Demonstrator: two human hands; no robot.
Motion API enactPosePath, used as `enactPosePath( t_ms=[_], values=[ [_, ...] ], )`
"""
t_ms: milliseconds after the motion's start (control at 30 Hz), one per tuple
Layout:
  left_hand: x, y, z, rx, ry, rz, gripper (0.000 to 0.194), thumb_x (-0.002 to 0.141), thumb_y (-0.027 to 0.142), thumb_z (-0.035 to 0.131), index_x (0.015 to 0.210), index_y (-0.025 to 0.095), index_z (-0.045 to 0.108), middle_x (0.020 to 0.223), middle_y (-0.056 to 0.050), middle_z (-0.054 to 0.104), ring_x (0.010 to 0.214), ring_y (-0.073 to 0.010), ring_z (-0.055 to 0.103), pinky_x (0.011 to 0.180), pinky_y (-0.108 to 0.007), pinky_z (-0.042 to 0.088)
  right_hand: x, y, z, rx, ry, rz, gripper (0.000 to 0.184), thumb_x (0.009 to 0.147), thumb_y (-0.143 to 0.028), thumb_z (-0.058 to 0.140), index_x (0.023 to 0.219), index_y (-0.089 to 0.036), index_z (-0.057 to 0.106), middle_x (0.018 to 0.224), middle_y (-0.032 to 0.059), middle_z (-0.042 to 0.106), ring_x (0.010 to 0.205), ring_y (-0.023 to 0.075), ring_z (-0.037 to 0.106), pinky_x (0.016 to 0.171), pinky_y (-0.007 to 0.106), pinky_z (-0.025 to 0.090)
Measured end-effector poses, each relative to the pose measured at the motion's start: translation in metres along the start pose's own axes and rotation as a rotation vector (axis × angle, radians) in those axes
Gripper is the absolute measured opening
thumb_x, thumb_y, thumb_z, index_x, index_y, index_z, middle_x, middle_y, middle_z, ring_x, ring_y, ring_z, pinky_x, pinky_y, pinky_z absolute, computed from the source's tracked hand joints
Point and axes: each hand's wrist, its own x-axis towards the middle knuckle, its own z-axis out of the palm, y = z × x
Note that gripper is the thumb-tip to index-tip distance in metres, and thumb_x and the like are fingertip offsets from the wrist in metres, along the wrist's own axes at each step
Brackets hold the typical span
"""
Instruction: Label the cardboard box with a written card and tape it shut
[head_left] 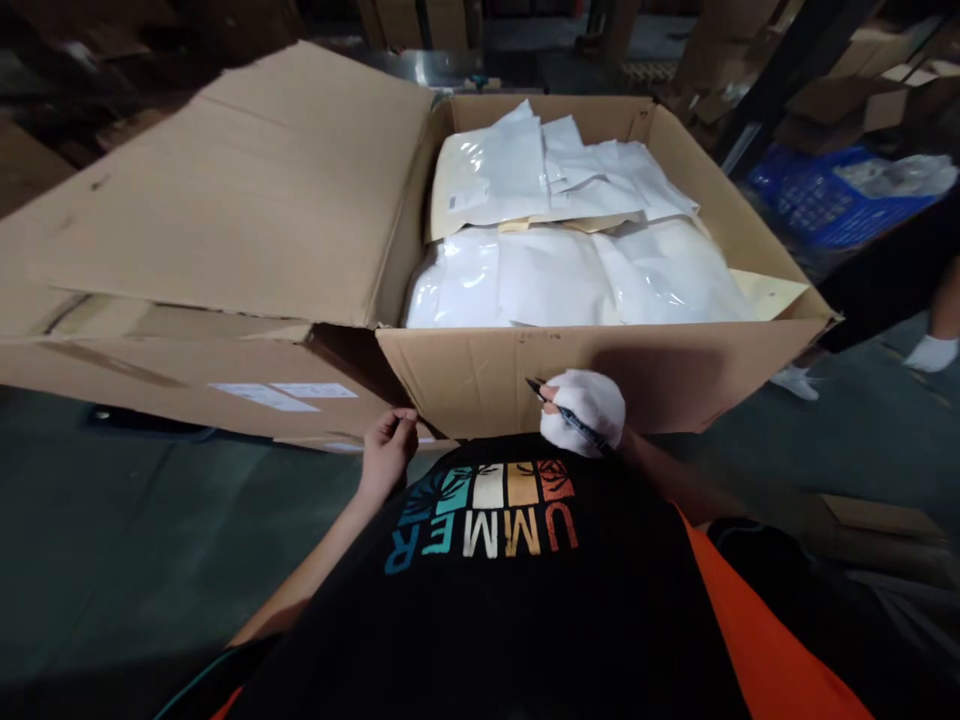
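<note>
A big open cardboard box (660, 370) stands in front of me, filled with white plastic-wrapped packages (570, 270). My right hand (583, 412), in a white glove, is shut on a dark pen (559, 408) whose tip rests against the box's near flap. My left hand (388, 452) is bare, with curled fingers pinching the lower edge of that flap at its left corner. The box's left flap (247, 190) lies folded outwards.
A second flat cardboard box (187, 385) with white labels lies under the left flap. A blue crate (825, 205) and more cartons stand at the far right. Another person's feet in white socks (934, 352) are at the right edge. The floor is dark green.
</note>
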Motion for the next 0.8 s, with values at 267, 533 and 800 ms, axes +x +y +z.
enactPosePath(
  t_ms=[267, 533, 800],
  values=[
    [0.002, -0.001, -0.004, 0.021, -0.027, 0.005, 0.056, 0.067, 0.061, 0.094, 0.089, 0.021, 0.063, 0.052, 0.013, 0.036, 0.044, -0.0066, 0.027, 0.045, -0.02, 0.02, 0.003, -0.021, -0.012, -0.015, 0.218, 0.0, 0.005, 0.105, -0.027, 0.068, 0.108, -0.024, 0.071, 0.083, 0.0038, 0.082, 0.064, 0.0196, 0.077, 0.063, 0.03, 0.065],
    [-0.003, -0.002, -0.023, -0.133, 0.189, 0.159, 0.053, 0.072, 0.047, 0.088, 0.106, 0.025, 0.054, 0.064, 0.011, 0.051, 0.053, -0.0093, 0.042, 0.051, -0.017, 0.032, -0.004, -0.03, -0.02, 0.089, 0.167, 0.031, 0.007, 0.109, -0.024, 0.069, 0.114, -0.023, 0.074, 0.08, 0.0024, 0.079, 0.064, 0.0174, 0.075, 0.066, 0.026, 0.063],
    [-0.025, 0.028, -0.016, -0.043, -0.201, 0.289, 0.054, 0.083, 0.059, 0.099, 0.105, 0.021, 0.067, 0.077, 0.0, 0.066, 0.061, -0.014, 0.058, 0.052, -0.023, 0.043, -0.007, -0.036, -0.034, 0.299, 0.095, 0.035, 0.024, 0.106, -0.015, 0.066, 0.128, -0.023, 0.072, 0.086, 0.0019, 0.08, 0.066, 0.0173, 0.076, 0.066, 0.028, 0.062]
  ],
)
